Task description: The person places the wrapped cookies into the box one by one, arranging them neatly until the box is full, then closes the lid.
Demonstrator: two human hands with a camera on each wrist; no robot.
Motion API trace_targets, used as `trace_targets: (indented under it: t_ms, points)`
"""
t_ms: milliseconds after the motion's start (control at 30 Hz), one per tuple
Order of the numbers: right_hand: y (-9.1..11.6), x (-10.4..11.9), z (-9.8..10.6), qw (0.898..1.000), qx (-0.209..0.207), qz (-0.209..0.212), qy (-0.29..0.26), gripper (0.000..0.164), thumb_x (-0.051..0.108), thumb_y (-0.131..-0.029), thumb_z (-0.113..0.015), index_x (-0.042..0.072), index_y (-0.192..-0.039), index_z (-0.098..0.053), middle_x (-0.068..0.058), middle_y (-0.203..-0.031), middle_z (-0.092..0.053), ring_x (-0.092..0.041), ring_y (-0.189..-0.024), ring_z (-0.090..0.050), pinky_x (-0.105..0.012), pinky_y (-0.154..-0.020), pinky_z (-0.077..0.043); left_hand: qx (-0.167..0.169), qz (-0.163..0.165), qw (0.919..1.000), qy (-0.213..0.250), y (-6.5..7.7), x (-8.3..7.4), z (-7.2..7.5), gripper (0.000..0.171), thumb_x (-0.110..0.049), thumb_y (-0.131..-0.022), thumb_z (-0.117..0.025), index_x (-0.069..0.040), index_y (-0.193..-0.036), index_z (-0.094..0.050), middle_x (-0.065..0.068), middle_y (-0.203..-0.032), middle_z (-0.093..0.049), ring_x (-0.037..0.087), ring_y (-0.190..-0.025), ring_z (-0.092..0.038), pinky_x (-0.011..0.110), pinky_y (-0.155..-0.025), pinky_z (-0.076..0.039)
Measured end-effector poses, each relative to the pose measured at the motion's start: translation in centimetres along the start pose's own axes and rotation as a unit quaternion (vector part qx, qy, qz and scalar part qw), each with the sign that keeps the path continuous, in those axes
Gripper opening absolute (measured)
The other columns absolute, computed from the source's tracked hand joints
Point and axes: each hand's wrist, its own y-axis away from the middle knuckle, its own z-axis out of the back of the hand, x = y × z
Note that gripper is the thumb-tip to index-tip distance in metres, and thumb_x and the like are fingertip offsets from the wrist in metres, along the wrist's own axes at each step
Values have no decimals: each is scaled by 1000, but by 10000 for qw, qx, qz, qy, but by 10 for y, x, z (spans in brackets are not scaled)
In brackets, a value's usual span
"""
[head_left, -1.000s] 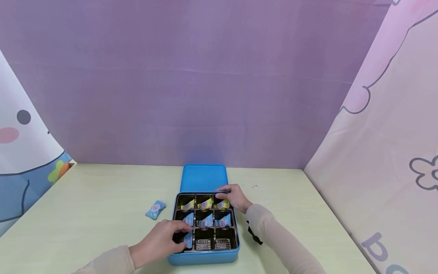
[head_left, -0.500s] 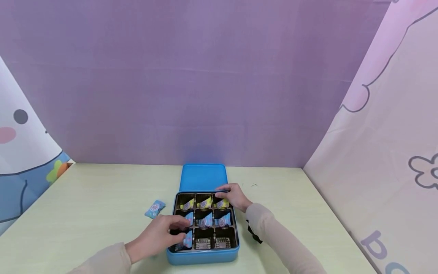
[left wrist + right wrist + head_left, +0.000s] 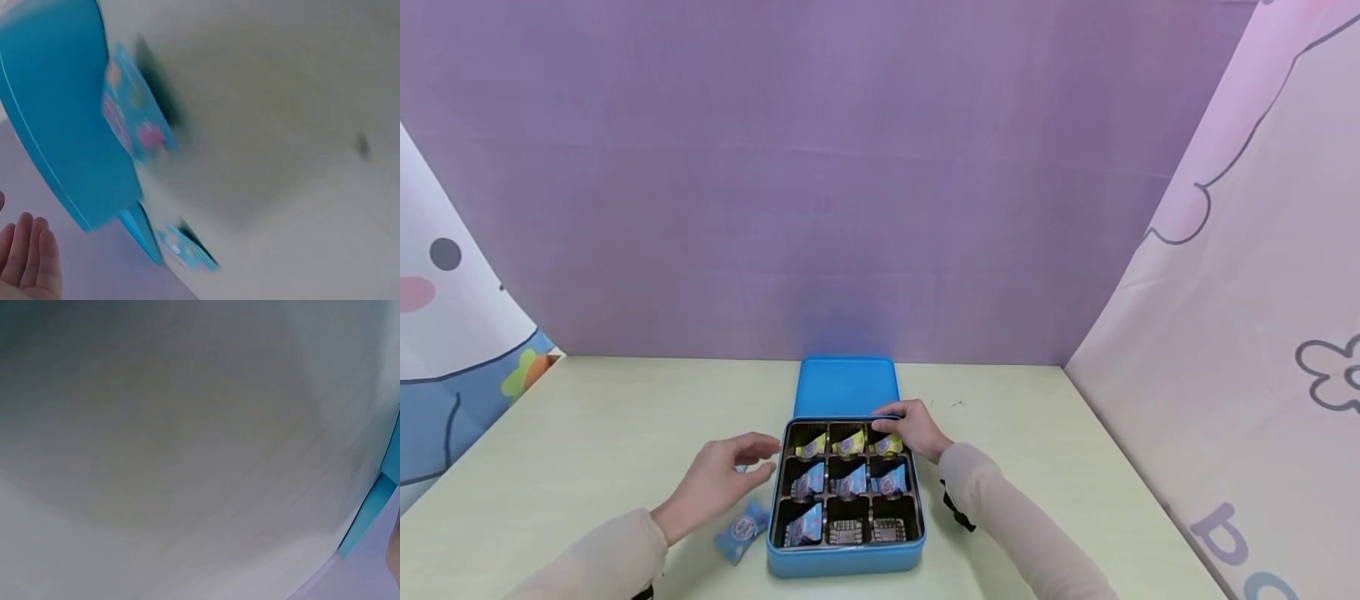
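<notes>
A blue tin (image 3: 846,562) with a dark divided tray stands on the table. Yellow wrapped candies (image 3: 848,444) sit in the far row and blue wrapped candies (image 3: 850,482) in the middle row. Another blue candy (image 3: 805,527) lies in the near left compartment; the near middle and right ones show patterned floors. Left of the tin, my left hand (image 3: 718,479) hovers with relaxed fingers, holding nothing. Below it lies a loose blue candy (image 3: 742,532); a farther loose candy (image 3: 187,249) is mostly hidden by the hand in the head view. My right hand (image 3: 913,429) holds the tin's far right corner.
The tin's blue lid (image 3: 846,387) lies behind it, near the purple backdrop (image 3: 820,208). Printed cloths hang on both sides. The pale table (image 3: 1037,467) extends left and right of the tin.
My left hand has let go of the blue candy in the near left compartment and moved left and away from me, out of the tin. A loose candy has come into view below it.
</notes>
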Motion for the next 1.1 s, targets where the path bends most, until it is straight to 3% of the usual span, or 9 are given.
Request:
trace_targets:
  t_ms: [267,567,900,1100]
  points:
    - [-1,-3,1,9999,88,83,-117,26,13,-88,-61,3,-112,-65,-14,-119,-60,-33,-117,-51,-42,-92,-48,-410,32,9983,-422,-14,27,21,27,-7,-85,-62,-3,-112,-63,13,-105,-67,27,-94,-64,40,-81,-53]
    - [-16,-24,-1,9998,83,153,-94,28,18,-87,-62,5,-112,-66,-12,-120,-60,-31,-117,-51,-42,-92,-48,-85,193,9989,-422,-25,59,21,28,-5,-86,-61,0,-113,-61,16,-108,-65,33,-100,-61,43,-85,-51]
    - [-17,-29,-4,9999,-2,154,-4,26,22,-86,-64,10,-109,-68,-9,-117,-62,-28,-115,-53,-41,-92,-48,256,830,9958,-303,-25,64,10,30,-5,-83,-63,3,-112,-61,18,-107,-65,32,-97,-61,43,-83,-52]
    - [-18,-27,-2,9999,45,111,-90,27,19,-87,-63,7,-111,-67,-10,-118,-61,-30,-117,-52,-43,-93,-47,262,810,9956,-385,-28,65,9,29,-2,-82,-63,3,-110,-61,18,-105,-65,31,-95,-62,42,-81,-52]
